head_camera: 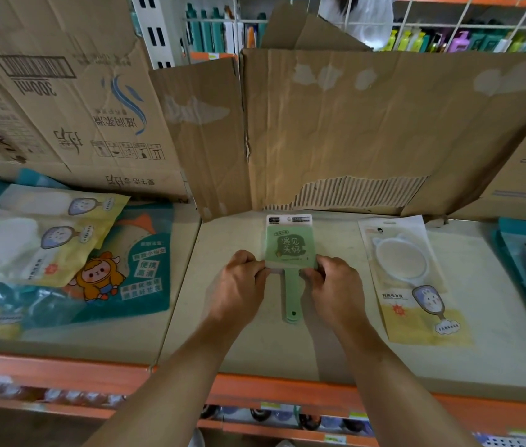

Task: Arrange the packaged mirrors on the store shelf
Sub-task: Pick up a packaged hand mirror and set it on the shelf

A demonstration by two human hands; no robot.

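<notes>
Two hands meet on the green packaged mirror [290,245] in the head view. The left hand [243,279] pinches the lower left corner of its clear sleeve and the right hand [336,282] pinches the lower right, with the handle between them. The pack lies flat in the middle of the shelf [223,333], header card toward the cardboard [352,130], apart from the white mirror pack [400,269]. It looks light and thin, with slippery film and probably fragile glass, so holding the stiff side edges seems safest.
</notes>
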